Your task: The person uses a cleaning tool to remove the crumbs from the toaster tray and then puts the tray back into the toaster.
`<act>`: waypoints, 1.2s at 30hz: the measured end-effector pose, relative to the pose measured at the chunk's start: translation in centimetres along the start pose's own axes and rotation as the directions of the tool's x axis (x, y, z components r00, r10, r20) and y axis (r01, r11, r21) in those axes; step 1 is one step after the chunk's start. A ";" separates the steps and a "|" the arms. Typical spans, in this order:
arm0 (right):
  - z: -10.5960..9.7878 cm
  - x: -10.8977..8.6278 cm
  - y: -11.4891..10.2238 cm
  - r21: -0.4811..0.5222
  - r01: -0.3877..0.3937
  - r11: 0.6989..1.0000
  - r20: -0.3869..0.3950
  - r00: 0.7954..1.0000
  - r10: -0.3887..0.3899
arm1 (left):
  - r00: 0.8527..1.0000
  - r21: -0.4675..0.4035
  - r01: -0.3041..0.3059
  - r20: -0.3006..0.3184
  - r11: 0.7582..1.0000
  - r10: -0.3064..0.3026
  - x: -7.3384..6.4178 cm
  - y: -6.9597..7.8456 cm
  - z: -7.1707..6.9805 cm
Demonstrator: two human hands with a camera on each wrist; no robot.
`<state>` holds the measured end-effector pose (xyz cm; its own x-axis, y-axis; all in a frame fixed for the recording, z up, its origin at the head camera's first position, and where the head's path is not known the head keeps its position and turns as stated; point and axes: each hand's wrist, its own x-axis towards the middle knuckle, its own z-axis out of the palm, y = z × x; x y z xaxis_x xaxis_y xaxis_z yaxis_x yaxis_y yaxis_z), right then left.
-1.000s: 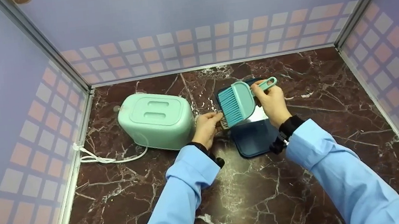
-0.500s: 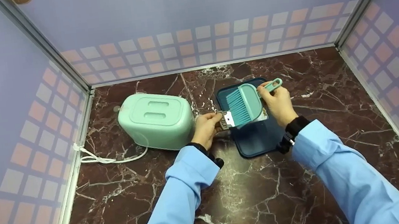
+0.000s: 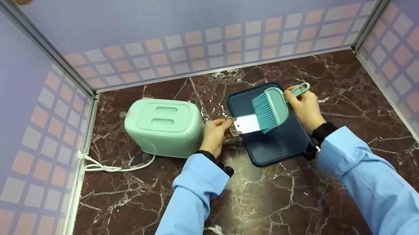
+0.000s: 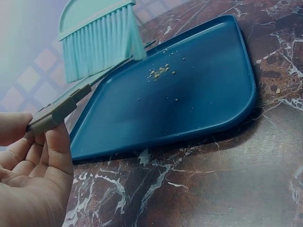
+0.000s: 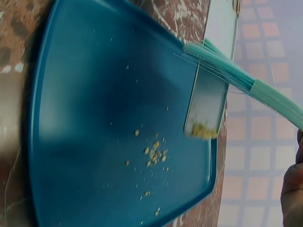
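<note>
My left hand (image 3: 214, 135) pinches the brown end of a flat metal crumb tray (image 3: 247, 124) between thumb and fingers. The crumb tray is held tilted above a dark blue rectangular tray (image 3: 280, 147). In my right hand (image 3: 306, 109) is the handle of a small mint-green brush (image 3: 278, 105), whose bristles lie over the far part of the crumb tray. Yellowish crumbs (image 5: 203, 131) cling to the crumb tray's far end in the right wrist view. More crumbs (image 4: 158, 72) are scattered on the blue tray below.
A mint-green toaster (image 3: 166, 132) stands left of my left hand, with its white cord (image 3: 116, 168) running to the left wall. Patterned walls (image 3: 202, 51) enclose the dark red marbled tabletop (image 3: 252, 215) at the back and both sides.
My right hand has drawn the brush rightward along the crumb tray, from near its brown end toward its far end, uncovering more metal. My left hand has stayed almost still.
</note>
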<state>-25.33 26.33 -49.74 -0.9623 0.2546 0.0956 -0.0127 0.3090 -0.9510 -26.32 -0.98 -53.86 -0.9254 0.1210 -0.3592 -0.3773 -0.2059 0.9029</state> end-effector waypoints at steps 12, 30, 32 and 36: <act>-2.0 0.7 1.3 -0.145 0.055 0.988 -0.051 0.997 -0.063 | 1.000 0.020 -0.017 -0.003 1.000 0.017 0.1 -0.1 -0.3; -3.1 0.9 1.5 -0.163 0.034 0.986 -0.089 0.995 -0.049 | 1.000 0.006 0.013 -0.018 1.000 -0.013 -0.2 0.0 -0.5; -3.1 1.0 1.4 -0.157 0.034 0.987 -0.110 0.993 -0.052 | 1.000 0.012 0.013 -0.016 1.000 -0.013 -0.2 0.0 -0.5; -3.3 1.2 1.2 -0.121 0.034 0.992 -0.151 0.987 -0.052 | 1.000 0.018 0.016 -0.019 1.000 -0.015 -0.1 0.0 -0.6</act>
<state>-25.60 30.01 -49.79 -0.9082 0.3737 0.1885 -0.0125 0.4260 -0.9046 -26.24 -1.53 -53.99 -0.9200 0.1059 -0.3774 -0.3912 -0.1866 0.9012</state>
